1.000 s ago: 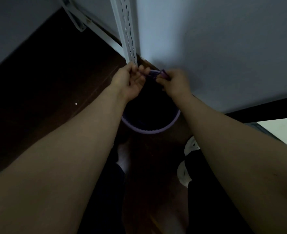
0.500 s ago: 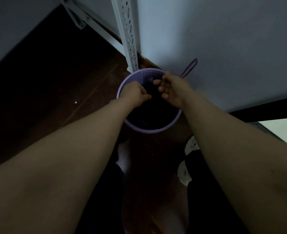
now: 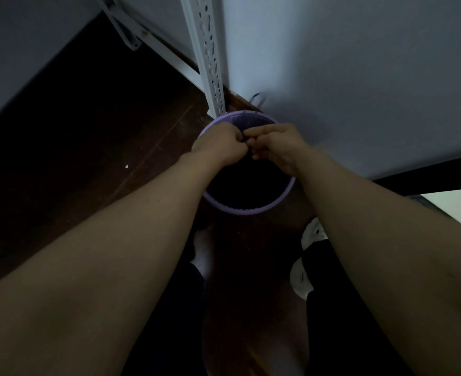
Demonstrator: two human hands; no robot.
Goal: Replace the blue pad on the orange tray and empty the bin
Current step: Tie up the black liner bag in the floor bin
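A pale wall fills the upper right, and a dark wooden floor spreads across the left and centre. Two bare forearms reach from the bottom corners toward the middle of the view. Between them, low in the picture, are dark trouser legs.

A white slotted post runs down from the top edge to the floor, with a white rail slanting off to its upper left.

The bin, round with a lilac rim, stands on the floor just before the foot of the post and close against the wall. Its inside is too dark to tell what lies in it.

Over the far half of the bin the two hands meet. The left hand is clenched, knuckles up, and the right hand has its fingers curled in toward it. Each pinches a dark strip of the bag that shows in the narrow gap between them.

A white shoe sits on the floor just right of the bin, partly under the right forearm. A dark blurred loop lies against the wall beyond the bin. A tiny white speck rests on the floor well to the left.
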